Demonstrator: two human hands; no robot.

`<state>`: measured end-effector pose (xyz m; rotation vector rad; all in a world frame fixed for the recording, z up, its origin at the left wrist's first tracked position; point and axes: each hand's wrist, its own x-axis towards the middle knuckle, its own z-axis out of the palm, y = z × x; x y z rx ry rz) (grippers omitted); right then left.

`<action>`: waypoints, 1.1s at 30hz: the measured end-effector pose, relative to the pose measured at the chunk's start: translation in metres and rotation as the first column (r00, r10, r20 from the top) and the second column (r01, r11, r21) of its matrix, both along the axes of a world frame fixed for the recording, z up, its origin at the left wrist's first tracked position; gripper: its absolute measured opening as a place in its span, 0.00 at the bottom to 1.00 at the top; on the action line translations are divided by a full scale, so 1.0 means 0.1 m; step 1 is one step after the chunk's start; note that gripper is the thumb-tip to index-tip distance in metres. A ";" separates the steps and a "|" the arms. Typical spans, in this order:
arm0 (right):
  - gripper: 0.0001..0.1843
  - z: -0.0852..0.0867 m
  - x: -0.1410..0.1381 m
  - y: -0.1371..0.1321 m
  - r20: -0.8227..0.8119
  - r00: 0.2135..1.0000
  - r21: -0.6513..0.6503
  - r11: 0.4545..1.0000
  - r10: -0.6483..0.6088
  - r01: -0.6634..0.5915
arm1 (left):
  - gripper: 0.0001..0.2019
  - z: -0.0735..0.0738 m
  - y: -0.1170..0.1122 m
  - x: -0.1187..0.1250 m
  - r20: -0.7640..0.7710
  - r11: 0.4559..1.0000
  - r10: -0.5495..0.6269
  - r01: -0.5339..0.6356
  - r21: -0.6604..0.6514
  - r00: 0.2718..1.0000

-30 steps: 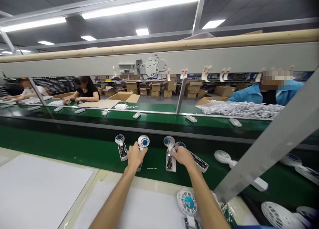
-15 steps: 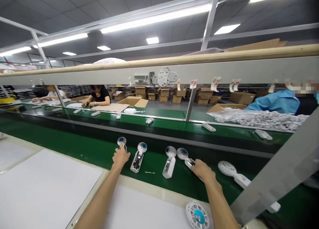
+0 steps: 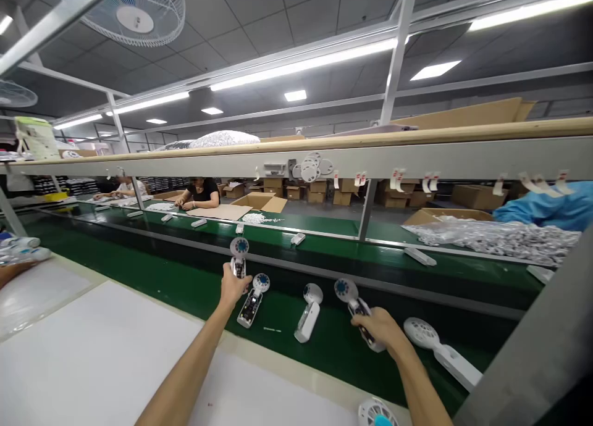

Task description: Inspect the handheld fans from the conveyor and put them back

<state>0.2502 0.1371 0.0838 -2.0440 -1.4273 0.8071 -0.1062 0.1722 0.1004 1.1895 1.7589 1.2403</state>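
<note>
My left hand [image 3: 233, 287] is closed around the handle of a small white handheld fan [image 3: 239, 247], held upright with its round head up. My right hand [image 3: 380, 326] grips another handheld fan [image 3: 346, 289] by its handle, where dark inner parts show; this fan leans to the left. Between my hands, two more lie on the green belt: an open-handled fan [image 3: 250, 307] with a circuit board showing, and a fan with a closed white handle [image 3: 307, 322]. A larger white fan body [image 3: 451, 358] rests to the right of my right hand.
A white worktop [image 3: 92, 352] borders the belt [image 3: 180, 290] on my side. A round fan part with a blue centre [image 3: 377, 413] sits at the near edge. White casings [image 3: 419, 257] lie along the far belt. A slanted metal post [image 3: 532, 352] stands at right; co-workers sit across.
My left hand has raised its fan, so more of the handle shows. My right hand has lifted and turned its fan, exposing the open handle. The view has tilted up.
</note>
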 end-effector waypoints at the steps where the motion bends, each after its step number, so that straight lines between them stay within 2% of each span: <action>1: 0.12 0.08 -0.03 -0.03 -0.115 0.993 0.046 0.999 0.009 -0.004 | 0.21 0.11 -0.04 0.08 0.089 0.997 -0.055 0.050 0.059 0.994; 3: 0.15 0.25 -0.12 -0.10 -0.358 0.932 0.136 0.991 0.054 -0.005 | 0.22 0.35 -0.15 0.27 0.249 0.972 -0.188 0.142 0.189 0.950; 5: 0.18 0.42 -0.21 -0.20 -0.534 0.837 0.224 0.974 0.117 0.007 | 0.21 0.58 -0.30 0.48 0.364 0.925 -0.327 0.217 0.310 0.872; 7: 0.20 0.60 -0.31 -0.33 -0.638 0.750 0.282 0.959 0.174 0.017 | 0.22 0.75 -0.49 0.67 0.430 0.879 -0.433 0.266 0.396 0.792; 9: 0.24 0.76 -0.39 -0.47 -0.708 0.675 0.320 0.947 0.210 0.041 | 0.25 0.85 -0.69 0.85 0.465 0.841 -0.505 0.292 0.456 0.727; 12: 0.28 0.94 -0.47 -0.67 -0.744 0.608 0.401 0.913 0.279 0.072 | 0.29 0.88 -0.94 1.04 0.470 0.775 -0.601 0.326 0.542 0.647; 14: 0.29 1.02 -0.49 -0.77 -0.722 0.605 0.475 0.876 0.336 0.080 | 0.30 0.86 -1.04 1.11 0.453 0.732 -0.658 0.367 0.574 0.602; 17: 0.31 1.06 -0.50 -0.88 -0.694 0.600 0.560 0.822 0.398 0.103 | 0.30 0.84 -1.12 1.16 0.429 0.681 -0.720 0.436 0.589 0.545; 19: 0.33 1.07 -0.52 -0.92 -0.685 0.593 0.582 0.808 0.424 0.093 | 0.30 0.84 -1.14 1.16 0.424 0.654 -0.747 0.456 0.603 0.512; 26: 0.31 1.09 -0.73 -0.99 -0.681 0.546 0.622 0.779 0.488 0.080 | 0.30 0.86 -1.17 1.14 0.438 0.643 -0.761 0.468 0.607 0.478; 33: 0.31 1.08 -0.88 -1.01 -0.717 0.502 0.592 0.802 0.484 0.073 | 0.33 0.86 -1.17 1.10 0.454 0.665 -0.740 0.439 0.604 0.496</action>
